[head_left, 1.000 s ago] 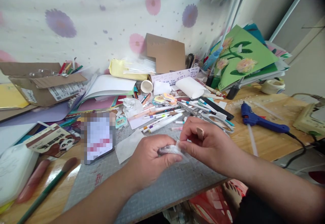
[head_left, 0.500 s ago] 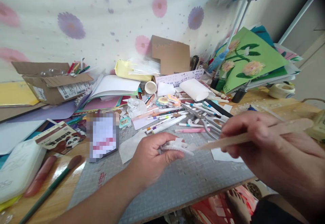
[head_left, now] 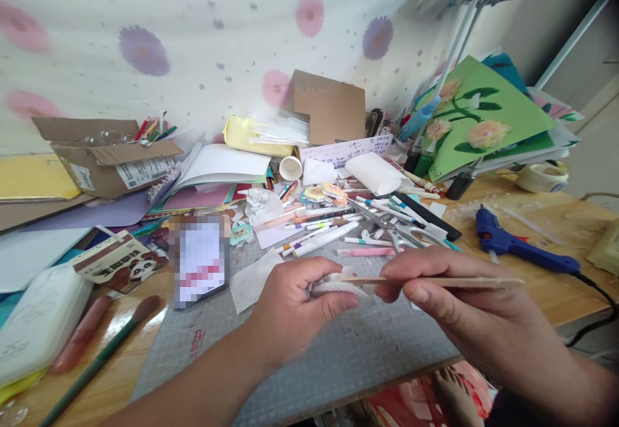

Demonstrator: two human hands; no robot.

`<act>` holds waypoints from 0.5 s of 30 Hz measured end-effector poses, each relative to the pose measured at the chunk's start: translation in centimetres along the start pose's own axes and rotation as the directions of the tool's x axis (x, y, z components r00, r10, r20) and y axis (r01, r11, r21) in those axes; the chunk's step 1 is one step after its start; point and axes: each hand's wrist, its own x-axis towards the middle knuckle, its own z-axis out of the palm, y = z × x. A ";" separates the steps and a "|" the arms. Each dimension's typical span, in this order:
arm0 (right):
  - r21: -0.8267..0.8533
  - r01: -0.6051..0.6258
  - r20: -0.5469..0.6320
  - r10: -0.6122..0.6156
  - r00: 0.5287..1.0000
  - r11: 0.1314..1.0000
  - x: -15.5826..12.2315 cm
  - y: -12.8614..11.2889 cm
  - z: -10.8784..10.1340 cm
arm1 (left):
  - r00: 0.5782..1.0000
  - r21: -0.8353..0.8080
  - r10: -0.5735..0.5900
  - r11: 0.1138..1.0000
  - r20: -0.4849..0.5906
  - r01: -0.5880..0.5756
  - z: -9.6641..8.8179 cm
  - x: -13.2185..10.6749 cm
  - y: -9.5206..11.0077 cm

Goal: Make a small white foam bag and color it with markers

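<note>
My left hand is closed, thumb and fingers pinching a small white layered wad that looks like tissue or paper. Between the thumb and fingers of my right hand lies a flat wooden craft stick, held nearly level and seen edge-on. The stick's far tip meets the upper side of the white wad; how deep it goes is hidden by my fingers. Both hands are above the grey cutting mat. A white paper sheet lies just left of my left hand.
Scissors lie among several markers beyond my hands. A blue hot glue gun with a black cord is at right. To the left are a phone, a long green-handled brush and a cardboard box.
My right hand has moved left and turned the stick edge-on, its tip now on the white wad. The glue gun has come into sight. My left hand keeps its hold.
</note>
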 end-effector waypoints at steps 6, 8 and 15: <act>-0.067 0.142 0.004 -0.142 0.990 0.988 -0.1 0.1 0.0 | 0.999 -0.176 -0.028 0.984 0.026 0.032 0.0 -0.1 -0.1; -0.078 0.146 -0.020 -0.148 0.989 0.986 -0.4 0.0 -0.3 | 0.998 -0.206 -0.044 0.977 0.034 0.050 0.1 -0.1 -0.3; 0.009 0.033 -0.043 -0.032 0.999 0.999 -0.5 -0.1 -0.5 | 0.996 -0.146 -0.094 0.985 0.004 0.093 0.0 0.0 -0.5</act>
